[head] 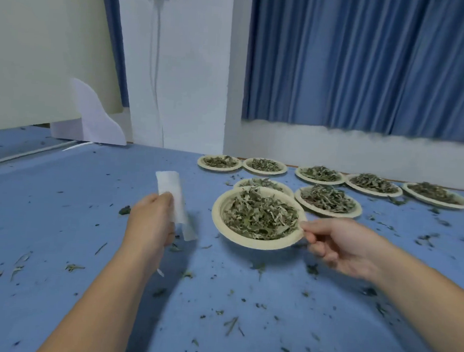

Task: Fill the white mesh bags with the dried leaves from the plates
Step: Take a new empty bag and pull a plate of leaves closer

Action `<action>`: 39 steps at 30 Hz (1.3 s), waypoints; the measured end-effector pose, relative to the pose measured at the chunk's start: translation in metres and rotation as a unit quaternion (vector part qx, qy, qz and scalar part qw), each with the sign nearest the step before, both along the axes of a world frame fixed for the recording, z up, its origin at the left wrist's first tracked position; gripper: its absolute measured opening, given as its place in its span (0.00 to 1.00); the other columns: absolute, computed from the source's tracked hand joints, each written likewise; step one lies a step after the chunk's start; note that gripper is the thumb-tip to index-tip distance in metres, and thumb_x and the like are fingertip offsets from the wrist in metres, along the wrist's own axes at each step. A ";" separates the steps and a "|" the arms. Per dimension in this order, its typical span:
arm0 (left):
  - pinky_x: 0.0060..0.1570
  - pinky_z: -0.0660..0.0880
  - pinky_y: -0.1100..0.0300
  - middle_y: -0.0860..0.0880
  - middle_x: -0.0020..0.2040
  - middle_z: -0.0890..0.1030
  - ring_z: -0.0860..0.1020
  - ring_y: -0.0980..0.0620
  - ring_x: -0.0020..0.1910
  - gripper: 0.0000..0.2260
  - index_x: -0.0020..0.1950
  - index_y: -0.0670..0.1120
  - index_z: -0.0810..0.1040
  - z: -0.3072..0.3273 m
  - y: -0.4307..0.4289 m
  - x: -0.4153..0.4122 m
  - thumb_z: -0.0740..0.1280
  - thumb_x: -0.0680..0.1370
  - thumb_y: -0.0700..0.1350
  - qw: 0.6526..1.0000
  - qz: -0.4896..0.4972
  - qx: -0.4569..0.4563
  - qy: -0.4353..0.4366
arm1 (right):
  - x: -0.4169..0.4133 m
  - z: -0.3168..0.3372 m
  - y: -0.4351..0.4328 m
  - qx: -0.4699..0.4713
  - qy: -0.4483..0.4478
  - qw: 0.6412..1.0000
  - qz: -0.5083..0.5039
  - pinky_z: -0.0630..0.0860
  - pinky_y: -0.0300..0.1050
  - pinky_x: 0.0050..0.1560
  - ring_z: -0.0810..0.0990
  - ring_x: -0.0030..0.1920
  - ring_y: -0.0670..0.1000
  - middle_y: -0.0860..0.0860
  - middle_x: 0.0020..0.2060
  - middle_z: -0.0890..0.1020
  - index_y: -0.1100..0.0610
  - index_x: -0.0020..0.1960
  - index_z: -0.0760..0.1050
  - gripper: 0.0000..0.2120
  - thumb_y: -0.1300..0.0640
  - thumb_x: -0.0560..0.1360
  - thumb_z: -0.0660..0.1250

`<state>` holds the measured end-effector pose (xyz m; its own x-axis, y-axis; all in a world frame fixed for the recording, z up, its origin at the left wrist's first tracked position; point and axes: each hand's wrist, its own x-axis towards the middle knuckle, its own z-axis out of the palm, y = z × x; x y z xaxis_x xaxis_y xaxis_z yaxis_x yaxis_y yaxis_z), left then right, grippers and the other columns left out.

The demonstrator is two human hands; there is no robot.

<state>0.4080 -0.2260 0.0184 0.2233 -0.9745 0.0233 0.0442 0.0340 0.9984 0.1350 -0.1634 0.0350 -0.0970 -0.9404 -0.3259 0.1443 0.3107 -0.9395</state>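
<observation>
While the white mesh bag (172,192) is gripped about its middle by the fingers (165,198) of the left hand (151,219), upright above the counter (57,218), it is judged light, limp and easily crushed. Hold is best taken at the edge of its mouth.

The plate (217,212) of dried leaves (261,216) is pinched at its near-right rim by the right hand (341,249), thumb on top, just right of the bag. It is judged thin, light and liable to flex and spill if tipped sharply; the leaves are judged brittle and loose.

Whether the bag's mouth is open, or anything is inside, cannot be made out, as its lower end is blurred. One further plate (287,187) is partly hidden behind the held one.
</observation>
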 end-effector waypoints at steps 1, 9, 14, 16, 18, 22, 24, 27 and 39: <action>0.22 0.56 0.64 0.50 0.29 0.60 0.58 0.52 0.22 0.13 0.35 0.47 0.62 0.002 0.002 -0.002 0.59 0.80 0.43 0.999 -0.013 -0.013 -0.032 | -0.008 -0.001 0.013 0.012 0.005 1.000 0.009 0.57 0.32 0.13 0.66 0.17 0.45 0.52 0.21 0.70 0.62 0.36 0.70 0.11 0.65 0.78 0.61; 0.38 0.58 0.52 0.44 0.36 0.64 0.60 0.49 0.32 0.07 0.44 0.49 0.73 0.014 0.048 -0.071 0.61 0.80 0.50 0.962 -0.126 -0.107 -0.217 | -0.077 -0.011 0.112 0.074 0.026 0.995 0.065 0.56 0.31 0.15 0.64 0.17 0.47 0.55 0.23 0.67 0.63 0.30 0.69 0.11 0.65 0.71 0.64; 0.34 0.57 0.57 0.45 0.33 0.65 0.62 0.49 0.31 0.11 0.38 0.45 0.69 0.018 0.056 -0.108 0.63 0.79 0.46 0.941 -0.136 -0.097 -0.293 | -0.096 -0.004 0.137 0.098 0.199 0.971 0.091 0.54 0.33 0.17 0.63 0.16 0.47 0.54 0.20 0.69 0.59 0.25 0.74 0.19 0.58 0.75 0.67; 0.36 0.59 0.57 0.43 0.35 0.67 0.64 0.49 0.33 0.11 0.38 0.44 0.69 0.014 0.055 -0.119 0.63 0.79 0.46 0.932 -0.136 -0.094 -0.323 | -0.097 0.002 0.142 0.100 0.282 0.950 0.089 0.55 0.35 0.18 0.64 0.17 0.48 0.54 0.22 0.71 0.59 0.28 0.77 0.17 0.55 0.74 0.69; 0.36 0.60 0.56 0.43 0.35 0.67 0.65 0.49 0.34 0.11 0.37 0.44 0.69 0.009 0.056 -0.126 0.63 0.78 0.46 0.927 -0.131 -0.096 -0.339 | -0.096 0.012 0.142 0.090 0.334 0.935 0.078 0.57 0.35 0.19 0.66 0.18 0.48 0.54 0.23 0.73 0.61 0.35 0.78 0.13 0.53 0.74 0.71; 0.31 0.61 0.58 0.46 0.31 0.70 0.66 0.50 0.29 0.14 0.37 0.39 0.72 0.002 0.064 -0.134 0.64 0.77 0.47 0.917 -0.123 -0.135 -0.356 | -0.074 0.029 0.119 -0.007 0.375 0.924 0.076 0.64 0.38 0.22 0.70 0.23 0.50 0.54 0.28 0.79 0.60 0.43 0.77 0.13 0.49 0.75 0.69; 0.28 0.62 0.58 0.50 0.29 0.71 0.66 0.54 0.26 0.13 0.37 0.40 0.74 -0.002 0.071 -0.137 0.65 0.76 0.48 0.913 -0.125 -0.157 -0.354 | -0.051 0.033 0.100 -0.059 0.346 0.933 0.078 0.68 0.39 0.23 0.74 0.25 0.50 0.53 0.33 0.83 0.59 0.48 0.78 0.13 0.48 0.75 0.68; 0.30 0.66 0.60 0.53 0.30 0.76 0.71 0.57 0.29 0.12 0.34 0.47 0.74 -0.006 0.083 -0.140 0.67 0.75 0.50 0.898 -0.132 -0.191 -0.375 | -0.019 0.029 0.071 -0.083 0.309 0.944 0.081 0.70 0.40 0.23 0.77 0.27 0.50 0.55 0.41 0.84 0.60 0.51 0.77 0.12 0.52 0.75 0.69; 0.34 0.67 0.69 0.53 0.35 0.77 0.72 0.62 0.33 0.10 0.37 0.50 0.74 -0.002 0.089 -0.141 0.69 0.75 0.52 0.922 -0.178 -0.172 -0.297 | -0.003 0.004 0.043 -0.111 0.257 0.960 -0.008 0.72 0.43 0.27 0.74 0.24 0.54 0.58 0.27 0.77 0.61 0.37 0.77 0.10 0.67 0.72 0.58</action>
